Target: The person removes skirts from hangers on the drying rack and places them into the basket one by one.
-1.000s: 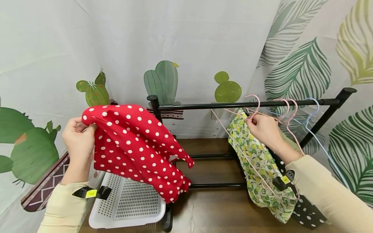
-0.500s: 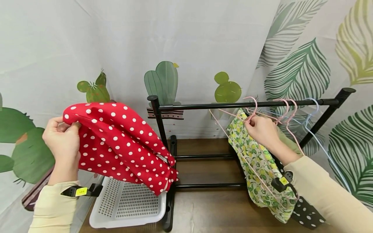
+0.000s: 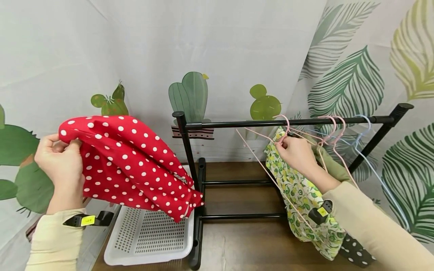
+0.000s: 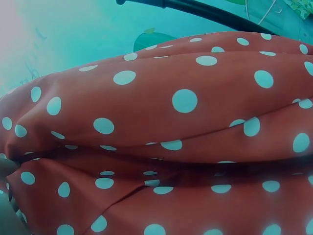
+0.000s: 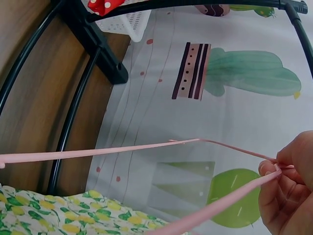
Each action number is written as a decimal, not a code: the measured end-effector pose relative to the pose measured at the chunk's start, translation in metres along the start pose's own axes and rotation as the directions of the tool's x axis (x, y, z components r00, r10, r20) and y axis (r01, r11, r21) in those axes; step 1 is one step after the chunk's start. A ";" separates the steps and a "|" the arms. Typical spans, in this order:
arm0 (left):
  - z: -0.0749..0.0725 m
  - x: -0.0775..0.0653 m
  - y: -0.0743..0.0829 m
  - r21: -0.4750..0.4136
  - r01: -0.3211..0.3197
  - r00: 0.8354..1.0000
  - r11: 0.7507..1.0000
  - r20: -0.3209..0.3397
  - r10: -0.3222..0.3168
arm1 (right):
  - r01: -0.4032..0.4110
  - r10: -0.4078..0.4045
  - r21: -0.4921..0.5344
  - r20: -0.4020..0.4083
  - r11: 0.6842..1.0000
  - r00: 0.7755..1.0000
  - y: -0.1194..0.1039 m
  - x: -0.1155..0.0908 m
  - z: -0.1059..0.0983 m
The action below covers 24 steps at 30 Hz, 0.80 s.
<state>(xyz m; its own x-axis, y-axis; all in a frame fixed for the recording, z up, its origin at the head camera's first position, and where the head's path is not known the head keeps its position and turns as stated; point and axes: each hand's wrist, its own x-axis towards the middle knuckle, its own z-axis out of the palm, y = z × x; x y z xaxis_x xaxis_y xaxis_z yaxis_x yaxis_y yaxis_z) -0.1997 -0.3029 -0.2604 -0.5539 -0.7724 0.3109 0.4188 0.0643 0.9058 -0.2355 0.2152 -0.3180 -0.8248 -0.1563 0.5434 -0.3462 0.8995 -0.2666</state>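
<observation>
My left hand (image 3: pixel 61 163) pinches the corner of a red garment with white polka dots (image 3: pixel 125 162). The cloth hangs rightward, partly over the white basket (image 3: pixel 142 259), and fills most of the left wrist view. With thumb and fingers, my right hand (image 3: pixel 298 153) grips a pink hanger (image 5: pixel 98 151) just below its hook. That hook curves over the black top bar (image 3: pixel 234 123) of the rack; whether it rests on the bar I cannot tell. No garment is on this hanger. A lemon-print garment (image 3: pixel 298 205) hangs behind and below my right hand.
More hangers, pink (image 3: pixel 343 131) and blue (image 3: pixel 367 126), hang at the bar's right end. An olive-green garment (image 3: pixel 333 163) and a black polka-dot garment (image 3: pixel 356 251) show beside the lemon print. The rack's black base bars (image 3: pixel 242 216) cross a brown wooden surface (image 3: pixel 251 244).
My left hand has moved left with the red garment, drawing it away from the rack. My right hand has shifted the pink hanger slightly left along the bar.
</observation>
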 end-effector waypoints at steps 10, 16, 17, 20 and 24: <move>0.002 0.009 0.007 -0.020 0.029 0.999 0.999 -0.033 -0.030 | -0.005 0.005 0.001 0.028 1.000 1.000 -0.012 0.004 0.010; 0.004 0.014 0.006 0.072 0.000 1.000 0.997 -0.029 0.002 | -0.010 0.009 0.013 0.046 1.000 0.999 -0.019 0.007 0.014; 0.005 0.014 0.005 0.120 -0.008 1.000 0.993 -0.023 0.011 | -0.014 0.013 0.014 0.049 1.000 0.999 -0.021 0.008 0.015; 0.007 0.013 -0.003 0.276 -0.054 0.999 0.960 0.004 0.054 | -0.021 0.020 0.017 0.052 1.000 0.998 -0.025 0.010 0.017; 0.010 0.008 -0.017 0.429 -0.120 0.993 0.895 0.055 0.107 | -0.020 0.019 0.028 0.049 0.999 0.999 -0.032 0.012 0.021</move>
<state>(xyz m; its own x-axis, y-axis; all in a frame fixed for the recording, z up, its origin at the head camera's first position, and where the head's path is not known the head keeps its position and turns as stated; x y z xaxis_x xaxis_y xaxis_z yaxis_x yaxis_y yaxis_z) -0.2188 -0.3039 -0.2699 -0.5448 -0.7249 0.4216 0.1331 0.4216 0.8970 -0.2434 0.1760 -0.3193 -0.8519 -0.1593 0.4988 -0.3420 0.8906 -0.2996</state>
